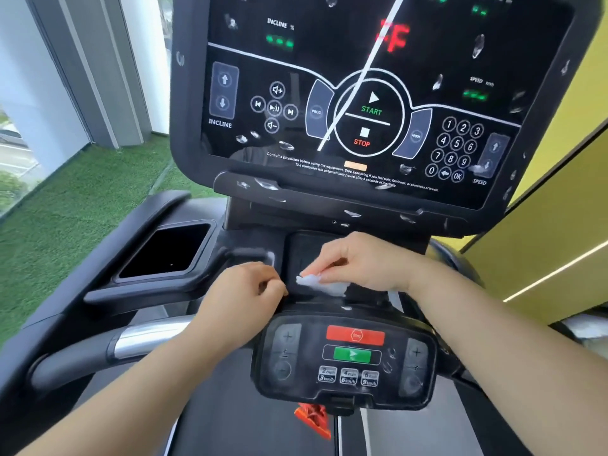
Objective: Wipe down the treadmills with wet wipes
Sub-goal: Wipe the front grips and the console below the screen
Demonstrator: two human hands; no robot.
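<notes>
Two hands over one treadmill (pixel 362 199): right hand (pixel 358 261) pinching one wet wipe (pixel 317 282), left hand (pixel 243 287) curled, empty.

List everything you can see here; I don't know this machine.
display console: one, black with lit symbols, top centre
control panel: one, black, bottom centre
stop button: one, red, upper part of the control panel
start button: one, green, below the stop button
storage tray: one, black, left of centre
handlebar: one, black and silver, lower left
safety clip: one, orange-red, below the control panel
wet wipe: one, white, middle, above the control panel
turf: one stretch, green, far left
wall: one, yellow, right
left hand: one, fingers curled, nothing visible in it
right hand: one, pinches the wet wipe
</notes>
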